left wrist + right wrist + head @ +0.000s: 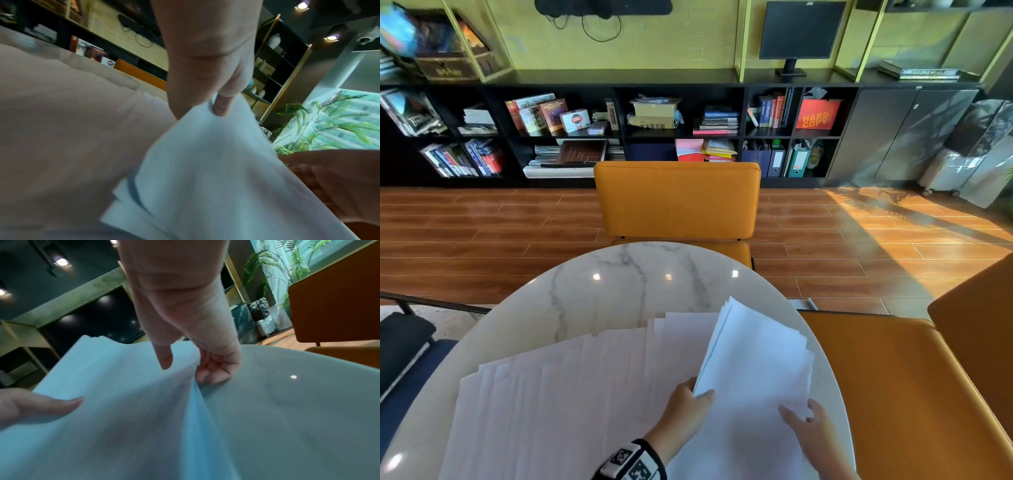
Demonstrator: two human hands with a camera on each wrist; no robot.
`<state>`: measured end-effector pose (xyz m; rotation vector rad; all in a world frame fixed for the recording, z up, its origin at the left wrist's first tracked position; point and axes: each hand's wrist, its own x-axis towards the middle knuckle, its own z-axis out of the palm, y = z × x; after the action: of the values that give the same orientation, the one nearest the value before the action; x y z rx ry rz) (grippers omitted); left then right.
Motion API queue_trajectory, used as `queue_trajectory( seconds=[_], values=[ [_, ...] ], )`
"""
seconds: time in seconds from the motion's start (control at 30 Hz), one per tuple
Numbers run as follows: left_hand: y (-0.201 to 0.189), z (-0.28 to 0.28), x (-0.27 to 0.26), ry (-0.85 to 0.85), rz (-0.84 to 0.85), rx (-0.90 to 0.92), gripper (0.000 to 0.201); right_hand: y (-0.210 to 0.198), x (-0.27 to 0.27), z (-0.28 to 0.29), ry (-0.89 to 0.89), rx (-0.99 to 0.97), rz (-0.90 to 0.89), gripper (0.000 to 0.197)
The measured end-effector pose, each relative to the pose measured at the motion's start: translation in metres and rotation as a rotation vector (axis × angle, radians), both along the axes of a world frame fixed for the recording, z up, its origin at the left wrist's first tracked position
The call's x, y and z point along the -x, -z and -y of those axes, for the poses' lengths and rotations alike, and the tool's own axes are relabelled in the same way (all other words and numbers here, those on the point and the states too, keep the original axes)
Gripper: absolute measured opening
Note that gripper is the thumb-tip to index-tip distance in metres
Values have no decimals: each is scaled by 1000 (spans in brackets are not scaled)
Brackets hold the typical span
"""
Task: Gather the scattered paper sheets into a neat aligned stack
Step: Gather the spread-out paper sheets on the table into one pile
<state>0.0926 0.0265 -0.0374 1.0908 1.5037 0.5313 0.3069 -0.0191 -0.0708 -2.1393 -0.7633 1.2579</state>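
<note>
Gathered stack (753, 370) sits at table's (619, 274) 4 o'clock, tilted up. L hand (685, 407) pinches its left edge, thumb on top; R hand (811, 425) grips right edge w/ fingers curled under. Loose sheets (571, 383) fan out toward 8 o'clock, flat on marble.

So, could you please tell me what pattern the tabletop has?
The tabletop is white marble with grey veins, clearest in the head view.
</note>
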Motion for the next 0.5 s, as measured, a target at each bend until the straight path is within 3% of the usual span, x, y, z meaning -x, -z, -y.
queue_trajectory(
  seconds=[0.13, 0.2, 0.27, 0.33, 0.5],
  values=[
    [-4, 2, 15, -2, 106, 94, 9, -1, -2, 5, 36, -115, -37, 41],
    [-4, 3, 18, 8, 122, 103, 15, -5, 3, 7, 70, -185, -52, 44],
    [-2, 5, 20, 23, 133, 81, 18, 2, 6, 6, 101, -201, -61, 62],
    [-1, 6, 23, 8, 83, 6, 13, 11, 8, 2, 91, -177, -23, 70],
    [14, 5, 46, -227, -222, -151, 18, 6, 9, -15, 10, -110, 120, 43]
  ],
)
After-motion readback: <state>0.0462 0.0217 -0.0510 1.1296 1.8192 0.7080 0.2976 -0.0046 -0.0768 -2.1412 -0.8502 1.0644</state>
